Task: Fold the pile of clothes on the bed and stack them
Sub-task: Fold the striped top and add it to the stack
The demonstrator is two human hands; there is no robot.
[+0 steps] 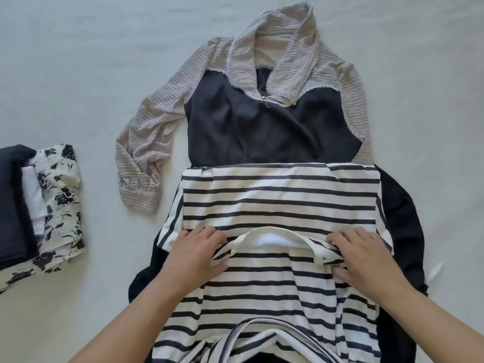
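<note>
Left hand [195,254] and right hand [362,258], fingers curled, gripping striped shirt [280,203] beside its white neckline [277,238], between fingertips

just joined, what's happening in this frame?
A person is folding a striped top on a bed. Both hands grip it near the white neckline: the left hand on one side, the right hand on the other. Its far part is already folded over. It lies on a dark dress with grey knit sleeves, spread flat and not yet folded. At the left edge sits a stack of folded clothes, including a floral piece.
</note>
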